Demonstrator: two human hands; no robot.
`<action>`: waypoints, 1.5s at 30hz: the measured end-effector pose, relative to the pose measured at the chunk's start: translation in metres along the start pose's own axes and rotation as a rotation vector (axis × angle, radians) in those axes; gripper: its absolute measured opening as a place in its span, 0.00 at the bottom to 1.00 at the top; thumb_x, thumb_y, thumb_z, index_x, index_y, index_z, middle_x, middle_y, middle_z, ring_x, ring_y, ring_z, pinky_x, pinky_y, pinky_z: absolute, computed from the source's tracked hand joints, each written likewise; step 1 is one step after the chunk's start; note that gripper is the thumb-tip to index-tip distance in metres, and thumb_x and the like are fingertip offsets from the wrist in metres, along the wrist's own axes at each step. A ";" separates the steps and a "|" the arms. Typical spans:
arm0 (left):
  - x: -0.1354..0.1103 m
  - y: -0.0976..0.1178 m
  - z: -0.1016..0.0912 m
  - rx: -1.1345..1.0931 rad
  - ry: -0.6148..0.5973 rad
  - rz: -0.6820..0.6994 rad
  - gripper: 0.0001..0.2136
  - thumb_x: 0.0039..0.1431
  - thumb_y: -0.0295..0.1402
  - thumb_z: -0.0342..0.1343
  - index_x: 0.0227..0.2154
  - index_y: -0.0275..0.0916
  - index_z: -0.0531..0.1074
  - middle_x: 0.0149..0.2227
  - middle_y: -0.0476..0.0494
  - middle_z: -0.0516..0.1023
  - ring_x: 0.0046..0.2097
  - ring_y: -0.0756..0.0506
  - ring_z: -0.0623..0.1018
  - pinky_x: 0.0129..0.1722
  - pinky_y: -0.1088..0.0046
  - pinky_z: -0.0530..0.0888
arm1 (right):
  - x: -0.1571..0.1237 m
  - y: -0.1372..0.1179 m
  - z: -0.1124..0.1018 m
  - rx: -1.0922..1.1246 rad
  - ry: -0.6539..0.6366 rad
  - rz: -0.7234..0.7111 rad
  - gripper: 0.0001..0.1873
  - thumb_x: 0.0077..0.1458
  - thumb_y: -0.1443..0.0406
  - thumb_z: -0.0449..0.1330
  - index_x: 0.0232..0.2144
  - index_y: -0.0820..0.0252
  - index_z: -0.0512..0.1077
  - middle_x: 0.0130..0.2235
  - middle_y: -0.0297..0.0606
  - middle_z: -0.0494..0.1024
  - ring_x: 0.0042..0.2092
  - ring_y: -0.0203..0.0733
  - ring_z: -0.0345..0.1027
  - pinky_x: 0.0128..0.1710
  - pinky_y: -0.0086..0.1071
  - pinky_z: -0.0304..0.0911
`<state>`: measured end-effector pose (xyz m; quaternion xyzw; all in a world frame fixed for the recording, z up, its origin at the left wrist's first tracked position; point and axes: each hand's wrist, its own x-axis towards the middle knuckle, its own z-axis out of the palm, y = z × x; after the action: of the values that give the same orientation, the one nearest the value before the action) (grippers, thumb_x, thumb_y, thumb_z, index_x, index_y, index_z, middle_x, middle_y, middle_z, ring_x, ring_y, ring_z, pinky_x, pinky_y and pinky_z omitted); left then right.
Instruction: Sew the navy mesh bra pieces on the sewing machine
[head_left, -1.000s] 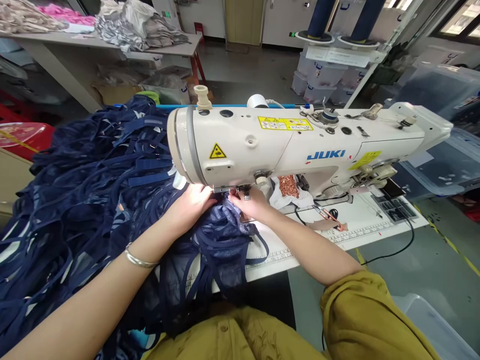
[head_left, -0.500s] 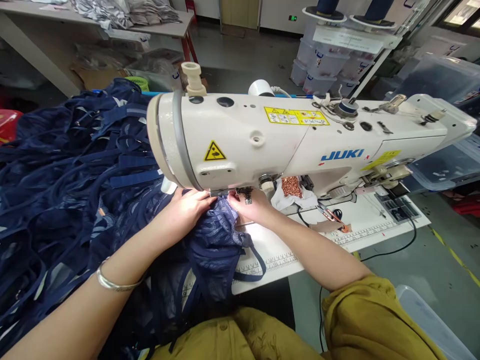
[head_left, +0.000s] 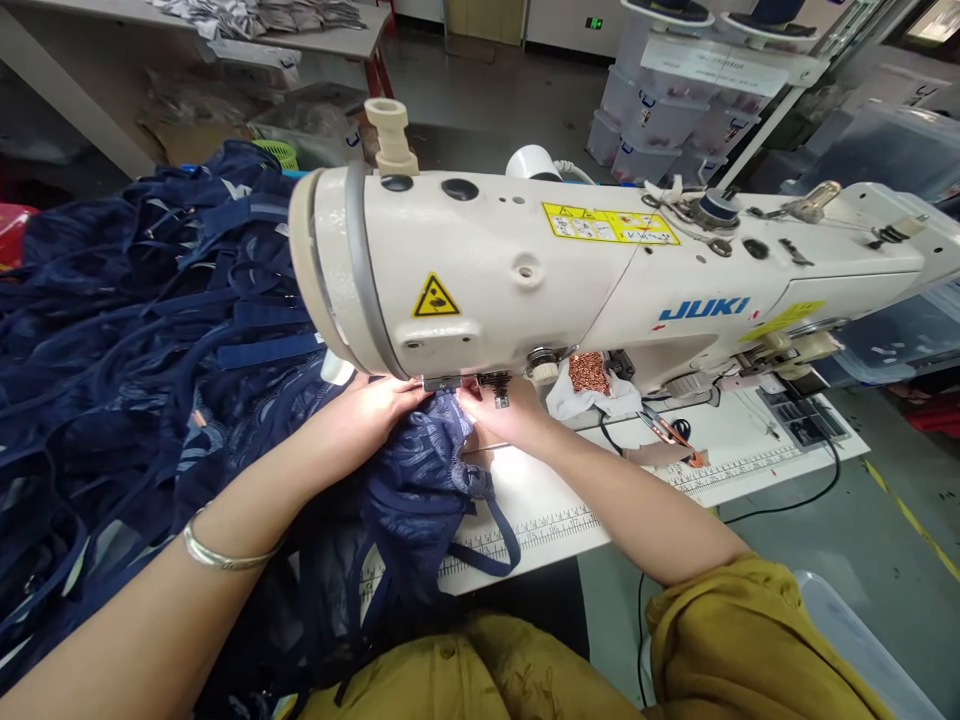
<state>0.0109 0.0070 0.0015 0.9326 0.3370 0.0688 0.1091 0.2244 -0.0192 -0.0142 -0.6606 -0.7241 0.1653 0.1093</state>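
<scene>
A navy bra (head_left: pixel 420 480) of sheer patterned fabric lies under the head of a white sewing machine (head_left: pixel 480 260), its strap hanging over the table's front edge. My left hand (head_left: pixel 379 408) is on the bra's left side, fingers together and pressed on the cloth close to the presser foot. On the other side my right hand (head_left: pixel 514 412) pinches the bra's edge, its fingertips partly behind the metal guide (head_left: pixel 495 388). The machine head hides the needle and the cloth just beneath it.
A large heap of navy garments (head_left: pixel 135 330) covers the left side. Scissors (head_left: pixel 664 428) and a white cloth holding copper-coloured bits (head_left: pixel 590 374) lie right of my right hand. Stacked clear boxes (head_left: pixel 660 120) stand behind, and a ruler strip (head_left: pixel 555 527) runs along the table's front.
The view has shifted slightly, so the machine appears a little larger. The bra's lower part and loose strap have moved slightly left; both hands keep their places at the machine.
</scene>
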 end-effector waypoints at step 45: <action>-0.005 -0.003 0.002 0.042 -0.004 -0.009 0.23 0.63 0.28 0.39 0.54 0.42 0.73 0.54 0.39 0.75 0.56 0.40 0.72 0.60 0.52 0.63 | 0.003 0.006 0.009 0.011 0.036 -0.029 0.17 0.61 0.54 0.52 0.46 0.48 0.76 0.46 0.33 0.81 0.47 0.44 0.74 0.44 0.32 0.66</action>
<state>0.0061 0.0054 -0.0018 0.9333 0.3425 0.0591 0.0904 0.2266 -0.0164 -0.0254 -0.6521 -0.7308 0.1557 0.1281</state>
